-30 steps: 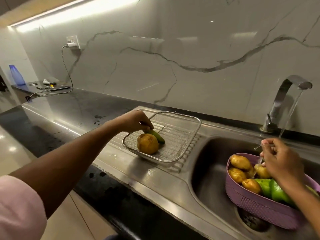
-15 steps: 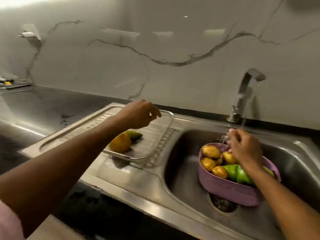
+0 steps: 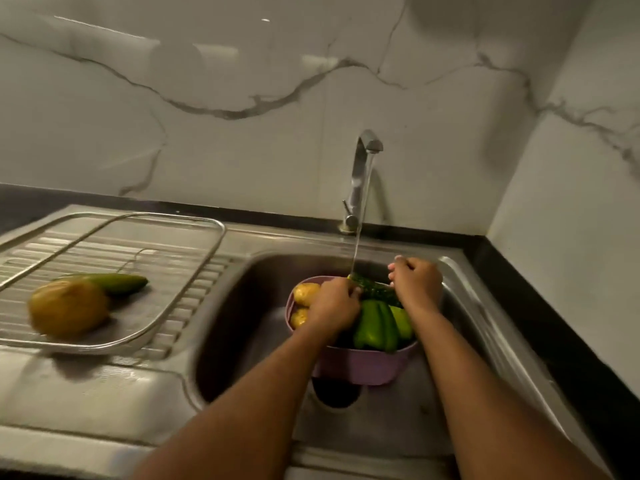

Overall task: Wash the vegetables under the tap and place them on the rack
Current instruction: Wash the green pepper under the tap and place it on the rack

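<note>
Left hand [image 3: 334, 301] and right hand [image 3: 417, 284]: both curled around dark green bumpy vegetable [image 3: 372, 289], held under tap [image 3: 362, 178] stream above purple basket [image 3: 360, 365]; rack [image 3: 194, 289] holds potato [image 3: 67, 311], cucumber [image 3: 117, 283]

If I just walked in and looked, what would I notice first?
Probably the water running from the tap at the back of the sink, falling onto a bumpy dark green vegetable that the left hand and the right hand hold over a purple basket of potatoes and green peppers. Next, off to the left, a big potato and a cucumber lying in the wire rack on the drainboard.
</note>
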The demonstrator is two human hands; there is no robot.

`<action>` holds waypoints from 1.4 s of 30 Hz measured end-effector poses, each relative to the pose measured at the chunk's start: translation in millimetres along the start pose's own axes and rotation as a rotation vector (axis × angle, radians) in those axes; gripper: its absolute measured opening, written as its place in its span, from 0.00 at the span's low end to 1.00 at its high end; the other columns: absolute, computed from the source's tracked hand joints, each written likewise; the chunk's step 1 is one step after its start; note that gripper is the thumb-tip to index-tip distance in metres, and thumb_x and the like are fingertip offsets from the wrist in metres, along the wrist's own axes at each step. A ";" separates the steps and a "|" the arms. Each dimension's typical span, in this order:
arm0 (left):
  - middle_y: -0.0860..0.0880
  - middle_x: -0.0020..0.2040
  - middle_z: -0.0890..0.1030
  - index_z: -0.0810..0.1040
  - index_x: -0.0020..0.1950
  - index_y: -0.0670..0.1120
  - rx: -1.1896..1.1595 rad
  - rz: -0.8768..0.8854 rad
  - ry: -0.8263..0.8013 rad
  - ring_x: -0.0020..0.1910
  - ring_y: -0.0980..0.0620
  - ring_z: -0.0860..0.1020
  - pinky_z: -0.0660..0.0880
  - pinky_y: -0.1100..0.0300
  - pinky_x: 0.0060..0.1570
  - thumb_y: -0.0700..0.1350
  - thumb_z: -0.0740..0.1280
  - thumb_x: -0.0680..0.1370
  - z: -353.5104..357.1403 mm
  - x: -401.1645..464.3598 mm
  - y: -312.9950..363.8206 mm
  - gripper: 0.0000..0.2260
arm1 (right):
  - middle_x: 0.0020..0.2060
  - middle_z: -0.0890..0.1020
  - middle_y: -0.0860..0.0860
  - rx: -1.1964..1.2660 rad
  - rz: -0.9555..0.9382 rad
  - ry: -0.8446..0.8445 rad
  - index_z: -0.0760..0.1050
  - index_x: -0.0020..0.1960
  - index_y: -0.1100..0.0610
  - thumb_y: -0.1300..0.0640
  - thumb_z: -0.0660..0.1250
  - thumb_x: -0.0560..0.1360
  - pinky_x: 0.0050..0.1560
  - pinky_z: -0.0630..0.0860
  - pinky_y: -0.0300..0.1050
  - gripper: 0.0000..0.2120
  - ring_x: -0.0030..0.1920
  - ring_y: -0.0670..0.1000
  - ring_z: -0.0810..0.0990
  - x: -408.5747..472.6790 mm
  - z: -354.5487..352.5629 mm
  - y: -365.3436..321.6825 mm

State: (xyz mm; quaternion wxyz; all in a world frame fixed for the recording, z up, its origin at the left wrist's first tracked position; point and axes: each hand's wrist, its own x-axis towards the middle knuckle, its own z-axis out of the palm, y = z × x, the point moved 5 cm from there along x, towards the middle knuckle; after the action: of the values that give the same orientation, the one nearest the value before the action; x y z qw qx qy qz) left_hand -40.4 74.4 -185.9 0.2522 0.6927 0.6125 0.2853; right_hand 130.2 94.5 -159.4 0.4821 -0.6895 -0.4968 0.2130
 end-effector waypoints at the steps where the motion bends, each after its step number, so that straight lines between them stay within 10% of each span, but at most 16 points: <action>1: 0.40 0.49 0.85 0.83 0.55 0.43 -0.009 0.001 -0.006 0.50 0.41 0.82 0.78 0.50 0.51 0.45 0.62 0.84 -0.3 4.1 -5.8 0.11 | 0.35 0.86 0.53 -0.017 0.016 -0.035 0.83 0.39 0.57 0.50 0.65 0.79 0.48 0.82 0.56 0.16 0.40 0.57 0.85 1.9 1.3 2.3; 6: 0.48 0.60 0.82 0.80 0.65 0.46 -0.013 0.009 -0.376 0.58 0.50 0.79 0.75 0.55 0.60 0.66 0.63 0.81 -6.0 -6.5 -5.3 0.26 | 0.32 0.85 0.51 -0.052 0.158 -0.230 0.83 0.41 0.57 0.49 0.65 0.82 0.27 0.73 0.39 0.16 0.27 0.49 0.81 3.9 8.8 13.0; 10: 0.53 0.71 0.73 0.66 0.79 0.52 0.042 0.026 -0.522 0.68 0.51 0.73 0.71 0.56 0.67 0.66 0.76 0.70 -7.3 -19.2 -0.6 0.42 | 0.32 0.86 0.50 -0.142 0.118 -0.271 0.83 0.41 0.55 0.47 0.64 0.82 0.34 0.77 0.43 0.17 0.29 0.49 0.82 0.4 13.5 8.7; 16: 0.55 0.60 0.80 0.76 0.69 0.52 0.085 0.199 -0.363 0.58 0.55 0.78 0.78 0.56 0.61 0.62 0.82 0.65 -8.7 -14.9 7.7 0.36 | 0.34 0.86 0.50 -0.103 0.111 -0.275 0.85 0.45 0.56 0.46 0.63 0.83 0.36 0.77 0.43 0.18 0.33 0.49 0.83 -1.2 14.0 5.9; 22: 0.54 0.59 0.81 0.75 0.69 0.52 -0.521 0.103 -0.070 0.58 0.55 0.81 0.81 0.57 0.56 0.51 0.84 0.65 -33.4 -1.3 0.8 0.35 | 0.48 0.85 0.52 0.235 0.152 -0.321 0.83 0.47 0.50 0.40 0.63 0.82 0.53 0.79 0.51 0.17 0.49 0.53 0.83 -5.8 17.5 -9.1; 26: 0.51 0.61 0.80 0.74 0.70 0.51 -0.688 0.021 0.050 0.60 0.51 0.80 0.81 0.47 0.60 0.51 0.82 0.69 -37.7 8.3 -7.3 0.32 | 0.59 0.82 0.56 0.460 0.148 -0.475 0.81 0.62 0.47 0.50 0.63 0.83 0.43 0.85 0.55 0.11 0.56 0.59 0.83 -16.1 30.6 -22.7; 30: 0.52 0.58 0.81 0.76 0.67 0.53 -0.697 0.075 0.017 0.58 0.52 0.81 0.82 0.51 0.58 0.45 0.78 0.74 -35.9 7.6 -2.1 0.24 | 0.59 0.80 0.54 0.403 0.120 -0.426 0.77 0.70 0.48 0.52 0.64 0.83 0.39 0.86 0.53 0.17 0.53 0.57 0.83 -17.3 35.5 -21.0; 35: 0.50 0.57 0.82 0.77 0.63 0.57 -0.716 0.087 -0.060 0.54 0.52 0.83 0.81 0.62 0.47 0.40 0.75 0.76 -32.1 4.3 -1.0 0.20 | 0.50 0.83 0.49 0.228 0.024 -0.215 0.82 0.57 0.45 0.44 0.66 0.80 0.36 0.86 0.54 0.10 0.46 0.53 0.84 -15.9 37.8 -16.7; 39: 0.48 0.56 0.81 0.77 0.58 0.61 -0.737 0.000 -0.095 0.53 0.48 0.83 0.84 0.50 0.51 0.39 0.73 0.78 -26.5 4.0 -4.9 0.17 | 0.45 0.82 0.47 0.121 0.033 -0.161 0.80 0.52 0.44 0.37 0.63 0.80 0.42 0.86 0.57 0.13 0.46 0.53 0.84 -19.5 41.7 -20.3; 42: 0.49 0.59 0.78 0.73 0.72 0.56 -0.734 -0.099 -0.044 0.56 0.47 0.80 0.82 0.44 0.57 0.48 0.69 0.82 -26.7 4.5 -9.7 0.19 | 0.52 0.80 0.50 0.167 0.051 -0.258 0.80 0.58 0.48 0.42 0.64 0.82 0.36 0.86 0.55 0.12 0.50 0.55 0.82 -21.7 46.5 -19.6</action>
State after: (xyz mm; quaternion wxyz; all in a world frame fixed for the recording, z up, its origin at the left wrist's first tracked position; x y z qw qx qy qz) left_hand -65.7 80.1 -173.3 0.5105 0.5316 0.4964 0.4586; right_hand 75.8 97.1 -166.9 0.4644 -0.6262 -0.5175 0.3527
